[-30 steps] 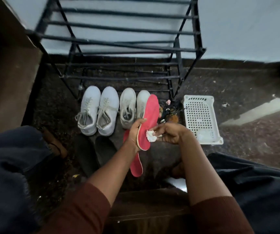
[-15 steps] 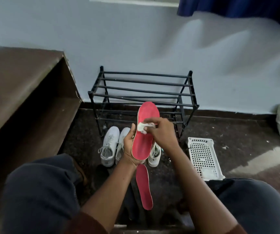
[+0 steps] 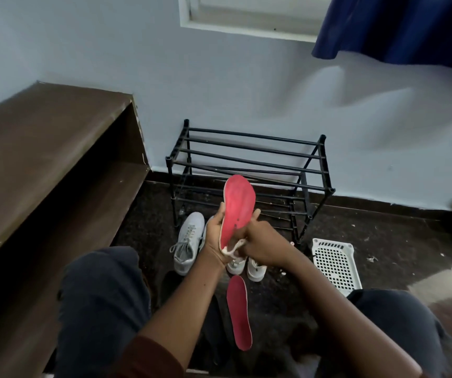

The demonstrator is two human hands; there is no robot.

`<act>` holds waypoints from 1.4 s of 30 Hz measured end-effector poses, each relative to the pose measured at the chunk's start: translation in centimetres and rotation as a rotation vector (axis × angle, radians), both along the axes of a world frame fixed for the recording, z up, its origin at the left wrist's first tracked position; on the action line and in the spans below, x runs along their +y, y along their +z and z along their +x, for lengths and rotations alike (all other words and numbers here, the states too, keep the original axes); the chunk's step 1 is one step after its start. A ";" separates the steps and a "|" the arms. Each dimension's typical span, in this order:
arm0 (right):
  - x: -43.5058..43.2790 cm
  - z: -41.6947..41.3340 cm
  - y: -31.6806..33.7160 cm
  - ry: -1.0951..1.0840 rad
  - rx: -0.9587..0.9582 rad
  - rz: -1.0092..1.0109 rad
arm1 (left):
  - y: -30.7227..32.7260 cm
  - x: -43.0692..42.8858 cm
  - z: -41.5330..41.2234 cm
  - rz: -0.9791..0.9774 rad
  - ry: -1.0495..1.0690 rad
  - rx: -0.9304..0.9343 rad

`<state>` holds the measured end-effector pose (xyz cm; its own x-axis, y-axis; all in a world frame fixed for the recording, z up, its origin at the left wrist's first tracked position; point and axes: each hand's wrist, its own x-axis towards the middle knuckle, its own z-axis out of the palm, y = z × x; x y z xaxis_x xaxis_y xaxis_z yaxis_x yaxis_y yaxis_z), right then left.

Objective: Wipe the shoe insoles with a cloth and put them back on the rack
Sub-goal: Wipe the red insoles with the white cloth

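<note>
The left hand (image 3: 215,231) grips the red insole (image 3: 238,205) upright. The right hand (image 3: 264,248), pinching the cloth (image 3: 233,248), has slid from mid-sole to the heel, so 1 pass looks nearly done. White sneakers (image 3: 188,241) sit left of the hands and a 2nd insole (image 3: 238,312) lies below. The rack (image 3: 322,139) stands beyond, reach unblocked, with a basket (image 3: 332,242) to the right.

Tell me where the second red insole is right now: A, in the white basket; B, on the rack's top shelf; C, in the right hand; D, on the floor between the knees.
D: the second red insole lies flat on the floor between the knees, below the held insole in the left hand.
</note>
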<state>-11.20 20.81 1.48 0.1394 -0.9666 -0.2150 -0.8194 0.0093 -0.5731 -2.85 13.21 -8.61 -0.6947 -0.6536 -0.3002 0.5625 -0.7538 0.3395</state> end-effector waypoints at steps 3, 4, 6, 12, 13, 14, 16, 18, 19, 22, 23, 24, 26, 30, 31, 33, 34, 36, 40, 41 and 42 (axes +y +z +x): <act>-1.4 -0.7 0.4 -0.249 -0.067 -0.145 | 0.5 -0.5 0.2 -0.065 -0.009 0.071; -1.8 -0.6 0.3 -0.305 -0.071 -0.209 | 0.8 -0.5 0.4 -0.068 0.002 0.101; -2.6 0.3 0.0 -0.309 -0.018 -0.280 | 1.0 -0.8 0.6 -0.044 0.036 0.163; -2.4 3.7 -0.9 -0.059 0.016 -0.246 | 1.1 -2.3 2.4 0.026 0.031 0.016; -2.1 4.0 -1.0 -0.031 -0.006 -0.254 | 1.1 -2.4 2.7 0.050 0.050 -0.006; -1.8 4.2 -1.2 0.001 -0.025 -0.286 | 1.1 -2.6 3.0 0.069 0.063 -0.019; -1.9 4.1 -1.5 0.051 -0.002 -0.291 | 0.9 -3.0 3.3 0.095 0.075 -0.037; -2.9 3.9 -1.2 0.009 0.029 -0.211 | 0.7 -3.4 3.2 0.092 0.076 -0.080; -3.6 3.7 -1.1 -0.054 0.019 -0.191 | 0.9 -3.4 3.0 0.090 0.068 -0.089; -5.7 2.8 -0.7 -0.234 -0.047 -0.250 | 1.3 -3.4 2.4 0.085 0.046 0.008; -6.3 2.5 -0.6 -0.268 -0.055 -0.277 | 1.4 -3.3 2.3 0.062 0.027 0.052; -6.7 2.3 -0.7 -0.284 -0.053 -0.299 | 1.5 -3.3 2.2 0.052 0.019 0.066; -7.2 2.1 -0.7 -0.306 -0.055 -0.313 | 1.6 -3.3 2.0 0.060 0.027 0.065; -6.1 2.8 -0.7 -0.198 -0.060 -0.245 | 1.2 -4.0 2.0 0.095 0.087 -0.035; -5.6 3.0 -0.7 -0.167 -0.072 -0.205 | 1.1 -3.9 2.2 0.098 0.077 -0.072; -4.6 3.3 -0.9 -0.092 -0.072 -0.151 | 1.1 -3.7 2.6 0.094 0.071 -0.133; -4.1 3.5 -0.9 -0.048 -0.063 -0.129 | 0.8 -3.7 2.6 0.093 0.074 -0.160; -3.7 3.7 -1.2 -0.001 -0.050 -0.104 | -0.3 -3.9 2.4 0.118 0.060 -0.193; -4.9 3.5 -1.2 -0.149 -0.082 -0.123 | -0.4 -3.9 2.4 0.084 0.043 -0.174; -5.3 3.3 -1.2 -0.186 -0.085 -0.143 | 0.1 -3.8 2.4 0.094 0.043 -0.120; -5.8 3.0 -1.3 -0.220 -0.093 -0.167 | 0.2 -3.8 2.3 0.088 0.043 -0.056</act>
<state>-8.15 14.97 0.21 -0.0663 -0.9967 -0.0466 -0.7522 0.0806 -0.6540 -0.51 9.37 -8.37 -0.6473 -0.6517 -0.3952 0.5772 -0.7578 0.3043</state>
